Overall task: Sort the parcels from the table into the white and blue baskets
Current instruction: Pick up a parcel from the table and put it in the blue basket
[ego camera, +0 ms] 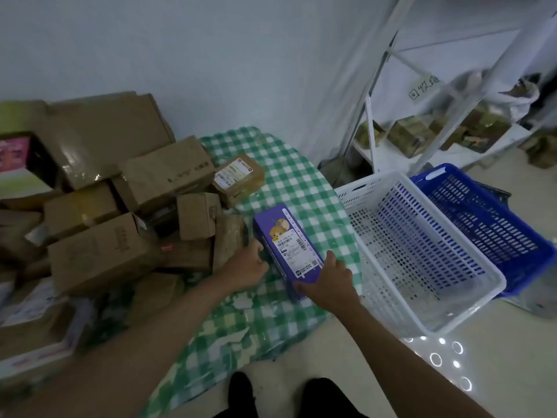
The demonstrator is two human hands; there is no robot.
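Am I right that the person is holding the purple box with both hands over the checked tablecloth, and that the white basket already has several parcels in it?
Not quite. The head view shows the white basket holding no parcels; its mesh floor is bare. The rest stands: the left hand and right hand hold the purple box over the checked tablecloth.

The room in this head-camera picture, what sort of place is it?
Probably a small parcel sorting or pickup point. Taped cardboard boxes pile on a checked-cloth table, a purple box carries a shipping label, and more parcels sit on a metal rack.
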